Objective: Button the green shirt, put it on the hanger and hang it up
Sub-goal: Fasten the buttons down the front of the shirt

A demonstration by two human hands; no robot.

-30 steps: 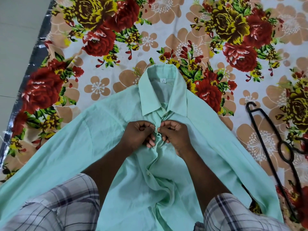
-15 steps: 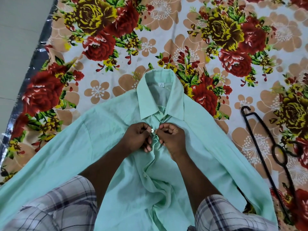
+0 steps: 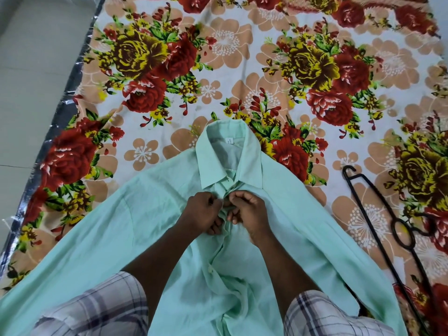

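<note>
Neck tag: a small white label (image 3: 229,141) sits inside the back of the collar (image 3: 228,154); there is print on it, but you cannot read it at this size.
Shirt: your green shirt (image 3: 150,229) lies front-up on the floral sheet, collar pointing away from you, sleeves spread out to both sides, the lower part bunched between your knees.
Left hand: your left hand (image 3: 201,214) is curled closed, fingertips pinching the edge of the placket just below the collar.
Right hand: your right hand (image 3: 247,212) is curled the same way, pinching the opposite edge; the two hands touch over the placket.
Button under the grip: hidden by your fingers, so you cannot tell whether it is through its hole.
Lower button: one pale button (image 3: 210,270) shows farther down the front, with the fabric there loose and gaping.
Hanger: the black hanger (image 3: 378,229) lies flat on the sheet to your right, just beside the right sleeve, well apart from both hands.
Surface: a floral sheet (image 3: 242,69) with red and yellow roses, a silver foil edge (image 3: 60,117) along its left side.
Room: pale floor (image 3: 36,69) beyond that edge.
You: checked shorts (image 3: 92,309) over both knees at the bottom.
</note>
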